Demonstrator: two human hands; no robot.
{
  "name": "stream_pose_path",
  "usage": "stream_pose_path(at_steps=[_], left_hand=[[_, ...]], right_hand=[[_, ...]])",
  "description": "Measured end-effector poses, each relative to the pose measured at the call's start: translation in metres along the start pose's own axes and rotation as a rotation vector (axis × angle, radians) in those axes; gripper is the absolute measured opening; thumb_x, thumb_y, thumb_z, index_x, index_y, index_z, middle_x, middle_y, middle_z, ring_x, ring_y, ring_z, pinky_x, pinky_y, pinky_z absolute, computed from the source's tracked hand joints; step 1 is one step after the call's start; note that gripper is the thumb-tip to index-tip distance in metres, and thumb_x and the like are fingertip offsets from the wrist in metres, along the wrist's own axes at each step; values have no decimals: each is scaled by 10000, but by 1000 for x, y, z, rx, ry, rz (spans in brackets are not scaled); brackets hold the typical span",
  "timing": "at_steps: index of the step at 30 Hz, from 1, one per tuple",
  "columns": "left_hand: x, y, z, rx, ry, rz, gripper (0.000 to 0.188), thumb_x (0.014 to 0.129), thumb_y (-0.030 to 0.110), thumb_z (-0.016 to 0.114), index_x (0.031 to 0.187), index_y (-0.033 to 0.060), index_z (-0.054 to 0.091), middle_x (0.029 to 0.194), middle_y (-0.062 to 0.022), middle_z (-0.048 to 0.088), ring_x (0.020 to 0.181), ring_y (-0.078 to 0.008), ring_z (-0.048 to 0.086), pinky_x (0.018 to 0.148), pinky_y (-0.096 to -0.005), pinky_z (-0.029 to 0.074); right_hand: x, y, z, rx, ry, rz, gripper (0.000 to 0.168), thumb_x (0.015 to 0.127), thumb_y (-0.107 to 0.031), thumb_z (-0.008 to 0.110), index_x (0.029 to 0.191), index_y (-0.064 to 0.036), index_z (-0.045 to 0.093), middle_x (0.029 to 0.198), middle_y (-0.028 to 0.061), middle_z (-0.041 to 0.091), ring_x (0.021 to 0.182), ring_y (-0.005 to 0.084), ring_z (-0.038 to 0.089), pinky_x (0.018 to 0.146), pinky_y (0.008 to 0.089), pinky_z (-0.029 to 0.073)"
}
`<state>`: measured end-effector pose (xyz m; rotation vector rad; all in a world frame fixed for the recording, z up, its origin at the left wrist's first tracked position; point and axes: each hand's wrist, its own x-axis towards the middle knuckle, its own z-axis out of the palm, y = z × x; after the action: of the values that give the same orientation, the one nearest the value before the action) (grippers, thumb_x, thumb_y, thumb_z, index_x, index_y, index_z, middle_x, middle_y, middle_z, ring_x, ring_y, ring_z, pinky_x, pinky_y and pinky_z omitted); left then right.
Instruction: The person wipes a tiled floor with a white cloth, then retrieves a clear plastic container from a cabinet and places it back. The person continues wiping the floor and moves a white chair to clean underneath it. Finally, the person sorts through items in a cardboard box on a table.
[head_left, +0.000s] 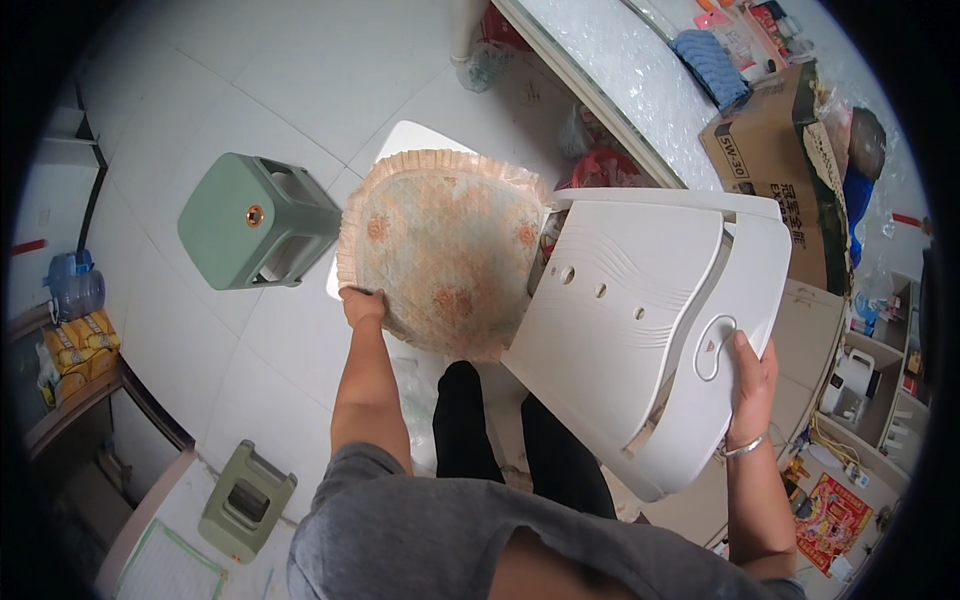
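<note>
A white plastic chair stands before me, its backrest with wavy grooves and small holes turned to the right. On its seat lies a quilted floral seat cushion with a ruffled peach border; white seat corners show past it. My left hand grips the cushion's near left edge, fingers hidden beneath. With the thumb on its outer face, my right hand holds the top rail of the backrest near an oval recess. A silvery bracelet circles the right wrist.
A green plastic stool stands left of the chair; an olive stool is at lower left. To the right, a table covered in clear plastic bears a cardboard box. Bags and a red basket sit beneath it.
</note>
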<state>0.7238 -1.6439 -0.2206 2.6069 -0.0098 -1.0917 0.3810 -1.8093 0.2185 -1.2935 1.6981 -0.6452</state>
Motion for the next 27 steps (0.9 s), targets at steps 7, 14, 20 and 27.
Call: stream_pose_path(at_steps=[7, 14, 20, 27], left_hand=[[12, 1, 7, 336, 144, 394, 264, 793, 188, 650, 1008, 44, 599, 1049, -161, 600, 946, -354, 600, 876, -441, 489], [50, 62, -42, 110, 198, 411, 347, 826, 209, 642, 1114, 83, 497, 1080, -165, 599, 1039, -357, 583, 874, -474, 456], [68, 69, -37, 367, 85, 229, 685, 811, 340, 670, 1384, 161, 340, 1435, -162, 337, 1219, -403, 464, 989, -482, 399], [153, 52, -8, 40, -147, 384, 890, 694, 544, 746, 1307, -31, 454, 1230, -223, 583, 1144, -354, 564, 972, -405, 433]], right_hand=[[0, -1, 3, 14, 26, 25, 450, 886, -260, 603, 1228, 13, 501, 1112, 86, 591, 998, 154, 553, 888, 284, 427], [0, -2, 6, 32, 30, 44, 451, 886, -262, 608, 1231, 7, 500, 1106, 82, 593, 983, 150, 559, 875, 284, 436], [0, -2, 4, 24, 69, 55, 458, 878, -266, 617, 1235, -3, 502, 1087, 77, 595, 948, 142, 570, 845, 274, 451], [1, -5, 7, 6, 99, 98, 477, 852, -246, 634, 1241, -8, 495, 1079, 77, 592, 913, 149, 583, 812, 275, 469]])
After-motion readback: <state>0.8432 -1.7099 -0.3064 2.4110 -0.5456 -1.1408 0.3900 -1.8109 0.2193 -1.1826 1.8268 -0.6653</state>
